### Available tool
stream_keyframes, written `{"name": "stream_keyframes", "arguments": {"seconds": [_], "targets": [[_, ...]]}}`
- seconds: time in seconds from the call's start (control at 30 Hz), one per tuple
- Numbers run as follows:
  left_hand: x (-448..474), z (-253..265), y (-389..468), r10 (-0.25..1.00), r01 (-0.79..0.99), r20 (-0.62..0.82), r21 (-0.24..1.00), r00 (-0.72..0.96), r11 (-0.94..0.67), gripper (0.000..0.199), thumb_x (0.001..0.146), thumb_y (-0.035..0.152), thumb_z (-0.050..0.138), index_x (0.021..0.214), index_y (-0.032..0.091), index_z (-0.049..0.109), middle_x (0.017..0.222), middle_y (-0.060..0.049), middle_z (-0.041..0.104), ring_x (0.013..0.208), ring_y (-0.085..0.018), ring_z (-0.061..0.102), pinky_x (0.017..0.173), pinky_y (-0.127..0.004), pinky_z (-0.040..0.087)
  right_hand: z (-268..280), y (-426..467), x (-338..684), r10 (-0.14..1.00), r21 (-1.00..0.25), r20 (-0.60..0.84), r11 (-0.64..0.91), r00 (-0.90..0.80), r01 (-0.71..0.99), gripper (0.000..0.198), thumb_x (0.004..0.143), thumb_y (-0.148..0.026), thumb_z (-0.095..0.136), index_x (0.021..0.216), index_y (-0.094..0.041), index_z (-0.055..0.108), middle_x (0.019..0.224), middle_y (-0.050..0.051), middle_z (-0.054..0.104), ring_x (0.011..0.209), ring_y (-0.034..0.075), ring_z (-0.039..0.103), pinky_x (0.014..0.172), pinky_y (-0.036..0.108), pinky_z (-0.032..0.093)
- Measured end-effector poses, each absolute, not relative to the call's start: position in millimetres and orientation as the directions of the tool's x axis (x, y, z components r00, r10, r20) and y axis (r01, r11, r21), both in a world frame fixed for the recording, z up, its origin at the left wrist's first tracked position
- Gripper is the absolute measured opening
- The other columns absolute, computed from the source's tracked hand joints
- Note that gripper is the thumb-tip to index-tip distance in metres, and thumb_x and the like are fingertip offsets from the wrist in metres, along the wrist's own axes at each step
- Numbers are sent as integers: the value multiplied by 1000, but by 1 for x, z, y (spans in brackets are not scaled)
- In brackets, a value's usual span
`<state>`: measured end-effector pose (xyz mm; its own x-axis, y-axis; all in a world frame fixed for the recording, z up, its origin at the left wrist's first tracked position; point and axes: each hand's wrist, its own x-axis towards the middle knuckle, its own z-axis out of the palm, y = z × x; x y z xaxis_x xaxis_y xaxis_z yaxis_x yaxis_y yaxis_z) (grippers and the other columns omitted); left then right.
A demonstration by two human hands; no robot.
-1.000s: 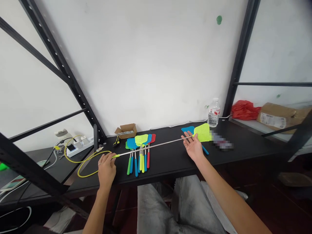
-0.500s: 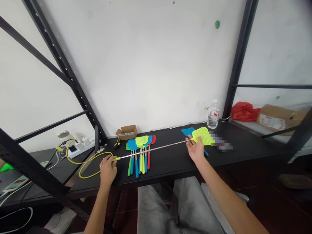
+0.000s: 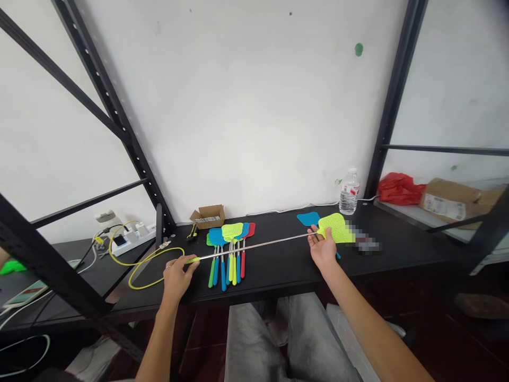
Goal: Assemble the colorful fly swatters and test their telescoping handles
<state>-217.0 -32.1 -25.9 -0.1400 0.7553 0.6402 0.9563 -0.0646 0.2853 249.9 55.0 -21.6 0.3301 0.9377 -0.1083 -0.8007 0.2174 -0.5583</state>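
Observation:
A yellow-green fly swatter [image 3: 334, 227] with its thin metal rod drawn out long spans the space between my hands, above the table. My left hand [image 3: 177, 275] pinches its yellow-green handle between thumb and fingers. At the other end my right hand [image 3: 323, 249] grips the swatter by its neck, thumb against the perforated head and fingers beneath. Behind that head lies a blue fly swatter [image 3: 308, 218], partly hidden. Under the rod rests a group of several short fly swatters [image 3: 233, 232] in green, blue, yellow and red, heads toward the wall and handles toward me.
On the black table [image 3: 274, 270] stand a small open cardboard box [image 3: 209, 217] and a water bottle [image 3: 349, 192]. A yellow cable [image 3: 137, 284] loops beside my left hand, near a white power strip [image 3: 133, 241]. Black metal posts [image 3: 392, 101] frame both sides. A red bag [image 3: 400, 188] sits at right.
The view has shifted slightly. Both hands still hold the extended fly swatter in nearly the same pose, and the swatters on the table stay where they were.

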Motion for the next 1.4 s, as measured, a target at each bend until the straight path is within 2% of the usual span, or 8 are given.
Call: {"name": "stream_keyframes", "arguments": {"seconds": [0.3, 0.53, 0.77, 0.9, 1.03, 1.13, 1.23, 1.4], "targets": [[-215, -23, -37, 792, 931, 599, 345, -121, -119, 40, 85, 56, 51, 94, 25, 75, 96, -4, 75, 79, -23, 62, 81, -36, 46, -24, 56, 255, 933, -554, -113, 226, 341, -801, 32, 97, -48, 42, 91, -23, 61, 95, 5, 72, 80, 15, 69, 59, 23, 55], [-206, -15, -42, 904, 914, 406, 403, -134, -46, 45, 85, 59, 50, 98, 25, 76, 103, -3, 75, 86, -24, 67, 75, -30, 48, -21, 52, 259, 927, -516, -141, 230, 347, -825, 32, 99, -44, 41, 90, -20, 62, 91, 5, 71, 76, 14, 67, 56, 22, 53], [-196, -2, -51, 946, 880, 282, 475, -159, 7, 41, 84, 61, 52, 94, 28, 74, 80, 1, 73, 78, -21, 67, 66, -25, 42, -20, 52, 261, 929, -512, -145, 223, 340, -830, 34, 98, -44, 43, 88, -20, 64, 90, 5, 71, 75, 14, 67, 54, 22, 52], [-201, -3, -50, 949, 783, 266, 621, -170, -34, 45, 79, 62, 59, 87, 21, 73, 61, 0, 65, 63, -18, 61, 61, -25, 40, -22, 54, 259, 937, -534, -129, 211, 326, -819, 35, 98, -45, 42, 87, -20, 64, 90, 5, 71, 76, 14, 67, 56, 22, 52], [-206, -2, -46, 949, 579, 251, 810, -191, -98, 44, 71, 56, 71, 89, 16, 71, 63, -3, 68, 57, -15, 56, 54, -23, 37, -19, 65, 258, 952, -563, -107, 180, 288, -807, 32, 97, -45, 46, 86, -20, 62, 89, 5, 71, 77, 15, 67, 55, 23, 51], [-202, -2, -41, 953, 417, 173, 907, -248, -56, 53, 67, 54, 75, 99, 12, 69, 67, -6, 71, 43, -7, 40, 42, -21, 24, -12, 79, 259, 950, -574, -102, 187, 296, -797, 28, 94, -46, 50, 85, -21, 60, 87, 4, 72, 72, 14, 66, 51, 23, 49], [-198, -4, -37, 953, 296, 125, 954, -277, -39, 58, 64, 54, 77, 101, 11, 67, 70, -8, 72, 40, -4, 28, 40, -20, 16, -9, 90, 261, 946, -584, -86, 207, 314, -785, 27, 93, -46, 53, 86, -21, 59, 85, 4, 71, 64, 13, 63, 50, 23, 47], [-196, -9, -37, 940, 295, 146, 954, -309, -51, 54, 63, 53, 78, 97, 12, 69, 67, -6, 71, 41, -4, 30, 41, -19, 17, -17, 92, 258, 947, -614, -36, 231, 319, -755, 34, 89, -53, 55, 83, -20, 61, 77, 4, 70, 61, 13, 61, 52, 24, 47]]}}
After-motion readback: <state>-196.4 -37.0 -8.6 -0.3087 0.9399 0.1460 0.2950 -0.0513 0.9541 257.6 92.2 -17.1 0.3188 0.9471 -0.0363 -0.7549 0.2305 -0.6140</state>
